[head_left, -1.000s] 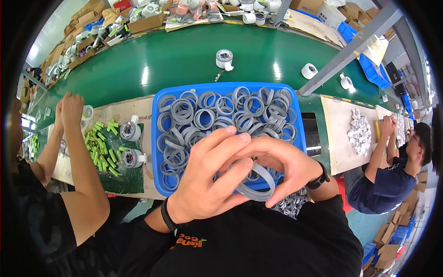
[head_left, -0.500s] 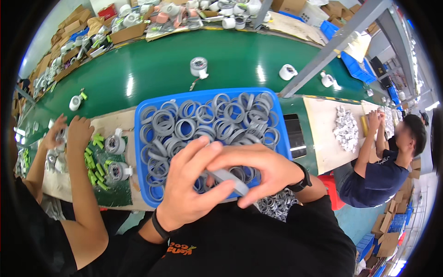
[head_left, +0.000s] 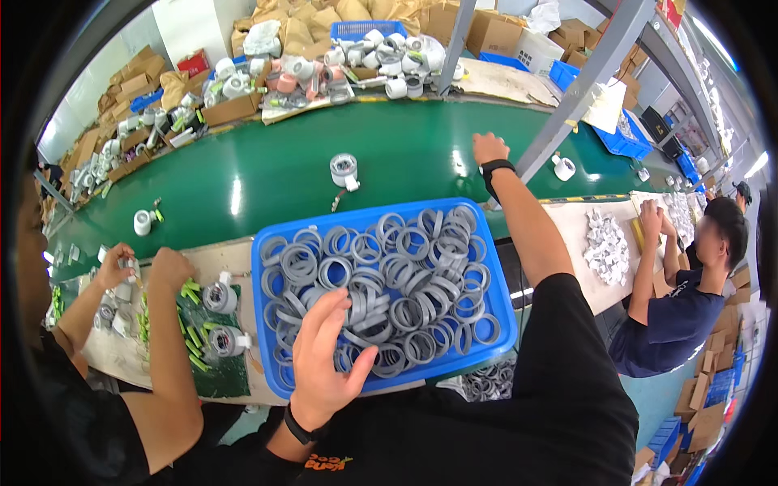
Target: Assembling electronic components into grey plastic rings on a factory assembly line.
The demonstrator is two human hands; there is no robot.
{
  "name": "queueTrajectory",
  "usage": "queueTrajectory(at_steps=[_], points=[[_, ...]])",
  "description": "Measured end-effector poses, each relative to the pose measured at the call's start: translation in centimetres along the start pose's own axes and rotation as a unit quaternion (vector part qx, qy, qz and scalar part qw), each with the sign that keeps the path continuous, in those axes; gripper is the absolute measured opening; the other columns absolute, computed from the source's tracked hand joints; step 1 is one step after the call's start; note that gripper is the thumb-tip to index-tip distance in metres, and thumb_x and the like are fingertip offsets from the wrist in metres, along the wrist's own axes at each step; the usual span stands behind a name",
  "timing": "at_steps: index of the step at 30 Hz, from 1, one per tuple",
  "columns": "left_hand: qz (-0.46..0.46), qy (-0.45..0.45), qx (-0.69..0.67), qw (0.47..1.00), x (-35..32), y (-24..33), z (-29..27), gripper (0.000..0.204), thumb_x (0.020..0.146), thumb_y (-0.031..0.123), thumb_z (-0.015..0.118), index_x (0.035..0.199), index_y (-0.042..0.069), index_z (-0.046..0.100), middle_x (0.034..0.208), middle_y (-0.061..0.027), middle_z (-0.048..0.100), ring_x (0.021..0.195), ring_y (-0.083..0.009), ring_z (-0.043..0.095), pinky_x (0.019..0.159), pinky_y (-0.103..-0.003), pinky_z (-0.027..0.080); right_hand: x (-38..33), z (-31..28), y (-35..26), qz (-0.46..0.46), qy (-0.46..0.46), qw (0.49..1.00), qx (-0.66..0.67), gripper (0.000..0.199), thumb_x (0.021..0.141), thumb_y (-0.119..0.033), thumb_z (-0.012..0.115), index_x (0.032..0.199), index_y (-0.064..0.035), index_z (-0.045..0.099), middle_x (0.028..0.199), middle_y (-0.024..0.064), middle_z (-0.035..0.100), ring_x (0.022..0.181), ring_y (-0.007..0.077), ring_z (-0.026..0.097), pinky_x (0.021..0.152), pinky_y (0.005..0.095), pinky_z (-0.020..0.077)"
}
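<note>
L grip [head_left: 328,364] spread, nothing pinched, over gray rings [head_left: 399,266] in blue tray [head_left: 510,326]; R grip [head_left: 490,148] above green belt [head_left: 267,178], we can't tell if it's holding anything. Our R forearm [head_left: 531,223] passes near tray, so a bump might spill rings.

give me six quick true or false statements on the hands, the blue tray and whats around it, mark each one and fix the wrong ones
1. The blue tray holds many gray rings. True.
2. The right hand is down inside the blue tray. False: it is stretched out over the green belt.
3. The left hand is gripping a gray ring. False: it is open, with nothing visible in its grasp.
4. A dark band shows on each of the person's wrists. True.
5. The pile of white pieces lies left of the tray. False: it lies to the right.
6. A round white part sits on the belt beyond the tray. True.
</note>
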State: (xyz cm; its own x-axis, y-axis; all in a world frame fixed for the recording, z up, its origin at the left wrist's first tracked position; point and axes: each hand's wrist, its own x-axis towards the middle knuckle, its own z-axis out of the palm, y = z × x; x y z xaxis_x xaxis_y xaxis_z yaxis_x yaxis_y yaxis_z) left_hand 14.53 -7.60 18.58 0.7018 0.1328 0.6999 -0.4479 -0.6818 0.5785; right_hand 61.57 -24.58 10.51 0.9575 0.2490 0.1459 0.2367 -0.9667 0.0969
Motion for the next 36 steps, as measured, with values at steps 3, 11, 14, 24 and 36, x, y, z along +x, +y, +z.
queueTrajectory(at_steps=[3,11,14,24,36], points=[[-0.096,-0.015,0.025,0.995,-0.2,0.4,-1.0,0.069,0.065,0.0,0.066,0.13,0.002,0.04,0.126,-0.021,0.049,0.1,-0.0299,0.059,0.076,-0.037,0.047,2.1,3.0,2.5,0.127,-0.053,0.99,0.013,0.03,0.087,-0.021,0.048,0.108,-0.0132,0.068,0.118,0.0155,0.062,0.113,0.0363,0.056,0.089,0.0452,0.048],[-0.134,-0.03,0.036,0.99,-0.4,-0.8,-0.5,0.077,0.064,0.003,0.074,0.131,0.001,0.038,0.134,-0.0169,0.045,0.114,-0.0313,0.053,0.097,-0.044,0.037,-4.0,-5.0,-5.7,-0.271,0.006,0.946,0.175,0.041,0.069,-0.019,0.069,0.109,-0.0103,0.065,0.1,0.013,0.068,0.092,0.0324,0.064,0.082,0.0395,0.0516],[-0.104,-0.071,0.172,0.977,1.2,-0.2,0.3,0.085,0.061,0.01,0.08,0.133,0.002,0.036,0.137,-0.0175,0.042,0.125,-0.0317,0.043,0.1,-0.047,0.029,-15.4,-14.9,-10.4,-0.414,-0.041,0.84,0.348,0.049,0.064,-0.018,0.076,0.109,-0.0078,0.062,0.096,0.0144,0.067,0.087,0.0298,0.065,0.077,0.0359,0.0511],[-0.123,0.081,-0.122,0.982,-0.2,0.0,1.0,0.075,0.059,0.022,0.085,0.12,-0.001,0.047,0.114,-0.0162,0.052,0.104,-0.0292,0.05,0.089,-0.039,0.041,-30.1,-21.1,-7.4,-0.393,-0.156,0.712,0.561,0.07,0.062,-0.027,0.083,0.122,-0.0053,0.053,0.122,0.0108,0.058,0.099,0.023,0.063,0.08,0.033,0.0522],[-0.263,0.04,-0.484,0.834,-0.6,1.3,1.7,0.084,0.069,0.024,0.082,0.132,0.001,0.032,0.13,-0.0207,0.044,0.118,-0.0259,0.049,0.099,-0.037,0.042,-33.8,-15.3,-7.4,-0.359,0.03,0.504,0.785,0.075,0.069,-0.035,0.08,0.127,0.001,0.048,0.123,0.0277,0.052,0.109,0.0359,0.056,0.092,0.0431,0.045]])
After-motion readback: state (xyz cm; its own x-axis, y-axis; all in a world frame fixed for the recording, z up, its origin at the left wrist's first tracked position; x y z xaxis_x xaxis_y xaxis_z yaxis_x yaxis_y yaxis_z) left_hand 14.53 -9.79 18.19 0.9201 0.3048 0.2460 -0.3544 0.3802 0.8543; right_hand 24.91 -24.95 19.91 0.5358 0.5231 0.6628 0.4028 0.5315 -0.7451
